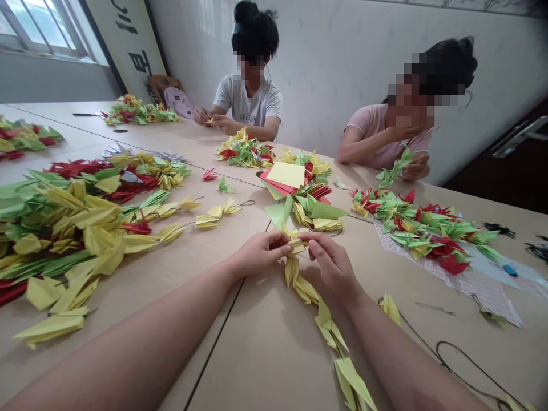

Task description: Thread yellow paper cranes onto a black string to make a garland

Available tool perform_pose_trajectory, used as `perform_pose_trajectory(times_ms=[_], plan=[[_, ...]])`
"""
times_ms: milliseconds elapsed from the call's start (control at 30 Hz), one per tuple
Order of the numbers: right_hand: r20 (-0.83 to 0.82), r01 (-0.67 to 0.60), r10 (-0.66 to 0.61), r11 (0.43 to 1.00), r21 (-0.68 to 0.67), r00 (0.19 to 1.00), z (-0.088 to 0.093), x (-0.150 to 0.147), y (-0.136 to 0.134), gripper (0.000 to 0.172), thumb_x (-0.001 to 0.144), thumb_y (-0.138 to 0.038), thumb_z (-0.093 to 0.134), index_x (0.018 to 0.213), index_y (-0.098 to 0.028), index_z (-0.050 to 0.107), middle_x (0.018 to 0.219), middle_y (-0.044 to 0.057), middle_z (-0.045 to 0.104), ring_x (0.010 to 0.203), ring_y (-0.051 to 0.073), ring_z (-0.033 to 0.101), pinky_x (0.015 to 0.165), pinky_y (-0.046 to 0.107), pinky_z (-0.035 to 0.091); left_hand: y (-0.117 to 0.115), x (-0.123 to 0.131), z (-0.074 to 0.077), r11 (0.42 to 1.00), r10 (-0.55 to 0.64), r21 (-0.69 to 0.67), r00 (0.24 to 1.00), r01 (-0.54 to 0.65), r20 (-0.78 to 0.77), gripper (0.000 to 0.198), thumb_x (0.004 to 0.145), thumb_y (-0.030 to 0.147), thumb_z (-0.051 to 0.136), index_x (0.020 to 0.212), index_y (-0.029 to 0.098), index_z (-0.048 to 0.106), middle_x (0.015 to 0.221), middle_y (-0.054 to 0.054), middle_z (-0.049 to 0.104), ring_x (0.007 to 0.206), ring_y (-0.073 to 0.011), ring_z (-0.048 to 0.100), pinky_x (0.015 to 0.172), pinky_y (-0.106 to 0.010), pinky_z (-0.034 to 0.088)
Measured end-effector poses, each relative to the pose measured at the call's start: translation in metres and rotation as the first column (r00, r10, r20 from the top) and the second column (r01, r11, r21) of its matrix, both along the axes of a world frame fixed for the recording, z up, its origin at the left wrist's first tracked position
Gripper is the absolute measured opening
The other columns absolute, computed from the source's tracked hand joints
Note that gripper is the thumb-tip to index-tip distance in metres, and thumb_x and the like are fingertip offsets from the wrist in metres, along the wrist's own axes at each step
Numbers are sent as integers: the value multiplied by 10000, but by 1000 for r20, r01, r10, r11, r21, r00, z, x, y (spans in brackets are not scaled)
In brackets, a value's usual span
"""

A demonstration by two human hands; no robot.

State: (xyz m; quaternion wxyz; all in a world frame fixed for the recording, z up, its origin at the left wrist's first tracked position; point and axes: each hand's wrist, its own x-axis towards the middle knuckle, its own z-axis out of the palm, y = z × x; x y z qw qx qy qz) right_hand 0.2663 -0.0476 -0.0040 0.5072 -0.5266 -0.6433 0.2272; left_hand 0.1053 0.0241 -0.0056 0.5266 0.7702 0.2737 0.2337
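Observation:
Over the middle of the table, my left hand (262, 251) pinches a yellow folded paper crane (296, 246) from the left. My right hand (333, 262) closes on the same crane from the right, its fingertips partly hiding it. From below my fingers a strand of yellow paper cranes (306, 289) trails down toward the front edge, between my forearms. Just beyond my hands lie green and yellow folded papers (319, 210). A single yellow folded piece (390, 309) and a dark cord (462, 365) rest by my right forearm.
A big heap of coloured paper cranes (85, 217) covers the left side. Square paper sheets (286, 174) are stacked ahead. More strung cranes (428, 225) lie at right on printed paper (402, 251). Two people, one in a white shirt (250, 103) and one in pink (368, 128), sit opposite, handling paper.

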Motion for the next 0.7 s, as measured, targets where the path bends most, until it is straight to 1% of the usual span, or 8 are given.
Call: perform_pose_trajectory(times_ms=[67,100,200,267,367,467,600,700], plan=[[-134,-77,60,989,-124,989,-3,0,2,276,843,-359,414,990,-198,585,579,-26,496,539,112,473,531,239,407,0,0,0,997,-31,-66,998,35,55,240,802,374,468,820,139,514,735,0,518,691,-111,488,628,-231,388],[-208,-109,73,980,-166,976,-5,-1,3,282,843,-358,414,1015,-200,571,586,-28,501,514,102,458,501,227,397,0,0,-1,994,-48,-98,996,56,80,238,807,371,464,837,139,505,764,-9,534,718,-117,501,644,-235,395],[-362,-184,88,953,-240,928,-5,-1,4,286,840,-363,405,1032,-215,558,804,9,600,531,89,485,477,218,403,-1,1,-1,986,-78,-138,990,94,116,229,810,365,469,848,140,490,790,-16,549,754,-118,510,684,-244,402],[-384,-235,113,929,-286,917,-3,-1,5,274,830,-357,414,1002,-215,573,908,26,612,627,114,545,532,233,440,-1,0,0,984,-93,-139,990,108,111,229,805,371,477,822,142,487,759,-2,533,734,-110,500,682,-241,400],[-409,-287,134,895,-341,903,1,-1,4,233,801,-327,454,948,-207,589,845,21,617,750,155,582,629,263,466,-1,-1,1,985,-109,-123,990,119,88,244,804,388,474,775,145,478,697,18,501,678,-98,479,650,-234,389],[-465,-302,115,886,-351,878,2,-1,4,204,780,-315,485,923,-207,583,727,-4,594,637,131,561,560,242,443,-1,-2,2,989,-91,-111,993,99,75,259,807,398,468,754,144,470,660,23,490,646,-95,471,643,-239,385],[-441,-267,102,905,-331,892,-1,-2,4,176,770,-313,511,885,-200,580,603,-31,542,469,81,443,432,197,356,0,-2,1,987,-62,-141,990,80,127,261,800,398,484,758,141,474,705,5,515,673,-99,482,647,-236,395],[-374,-205,89,937,-283,923,-5,0,6,162,777,-306,505,881,-202,574,606,-32,538,472,82,442,435,200,372,1,-3,1,983,-46,-171,986,74,160,260,799,397,489,762,140,471,734,-10,536,689,-103,494,645,-231,397]])
